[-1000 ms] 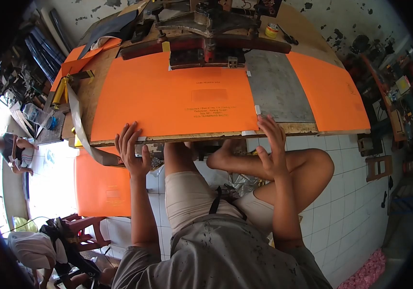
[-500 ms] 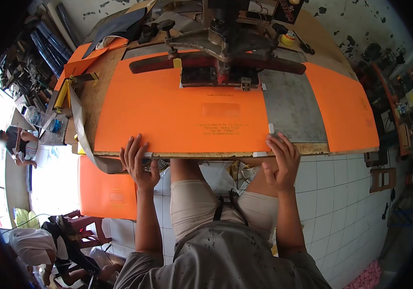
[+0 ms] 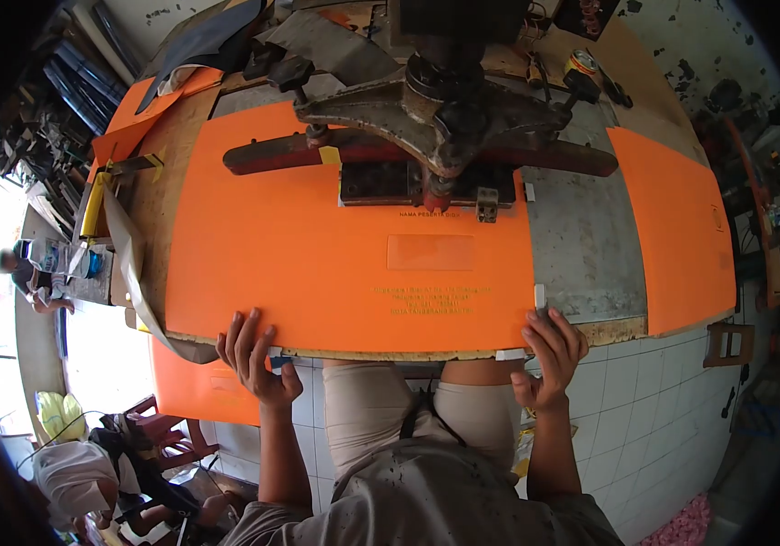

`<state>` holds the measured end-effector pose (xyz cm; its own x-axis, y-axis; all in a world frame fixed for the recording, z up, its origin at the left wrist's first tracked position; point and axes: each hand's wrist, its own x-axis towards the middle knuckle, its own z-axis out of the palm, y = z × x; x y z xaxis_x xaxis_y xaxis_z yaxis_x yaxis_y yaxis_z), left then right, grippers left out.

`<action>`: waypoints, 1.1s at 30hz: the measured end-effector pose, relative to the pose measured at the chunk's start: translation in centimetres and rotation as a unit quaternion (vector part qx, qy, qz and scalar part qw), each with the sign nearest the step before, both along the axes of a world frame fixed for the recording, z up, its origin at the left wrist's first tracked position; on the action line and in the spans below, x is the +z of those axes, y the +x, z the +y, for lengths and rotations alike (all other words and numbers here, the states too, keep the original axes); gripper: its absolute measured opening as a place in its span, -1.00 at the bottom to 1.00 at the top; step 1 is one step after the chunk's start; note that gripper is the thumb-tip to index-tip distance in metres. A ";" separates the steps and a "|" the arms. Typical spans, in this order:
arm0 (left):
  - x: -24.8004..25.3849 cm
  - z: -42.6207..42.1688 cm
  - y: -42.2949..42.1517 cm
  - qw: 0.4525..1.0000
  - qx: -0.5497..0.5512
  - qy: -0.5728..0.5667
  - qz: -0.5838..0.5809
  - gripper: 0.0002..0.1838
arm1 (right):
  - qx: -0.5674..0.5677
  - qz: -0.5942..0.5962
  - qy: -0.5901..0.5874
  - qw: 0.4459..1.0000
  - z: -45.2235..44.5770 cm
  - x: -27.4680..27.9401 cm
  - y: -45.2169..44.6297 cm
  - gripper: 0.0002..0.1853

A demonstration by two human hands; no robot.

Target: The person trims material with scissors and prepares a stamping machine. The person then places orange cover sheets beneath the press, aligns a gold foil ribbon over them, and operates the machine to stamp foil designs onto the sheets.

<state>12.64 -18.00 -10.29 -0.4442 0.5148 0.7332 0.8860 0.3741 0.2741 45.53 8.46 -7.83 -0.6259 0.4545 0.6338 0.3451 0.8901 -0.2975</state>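
- We're resting our left hand point(image 3: 262, 364) loosely open, gripping nothing, at the orange printed sheet point(image 3: 335, 255)'s near left corner.
- Our right hand point(image 3: 549, 359) is curling half-open, holding nothing, beside the white tab point(image 3: 540, 297); whether it's touching the sheet, we cannot tell.
- Light, even pressure is probably serving us best, keeping the sheet flat.
- Its near edge is following the bench point(image 3: 158, 209)'s front; its far part is running beneath the press point(image 3: 444, 136).
- Handroom is opening lapward.

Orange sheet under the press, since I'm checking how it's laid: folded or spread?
Spread: the sheet lies flat, print facing up, left hand and right hand at its near edge.
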 end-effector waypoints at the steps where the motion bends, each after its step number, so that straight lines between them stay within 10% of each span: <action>1: 0.0 0.0 0.0 1.000 0.002 -0.007 0.004 -0.47 | -0.004 0.000 0.004 1.000 0.0 -0.2 0.0 -0.42; 33: 0.5 -0.6 0.1 0.999 0.014 -0.030 -0.004 -0.50 | -0.008 -0.014 0.001 1.000 -0.1 -0.7 0.6 -0.39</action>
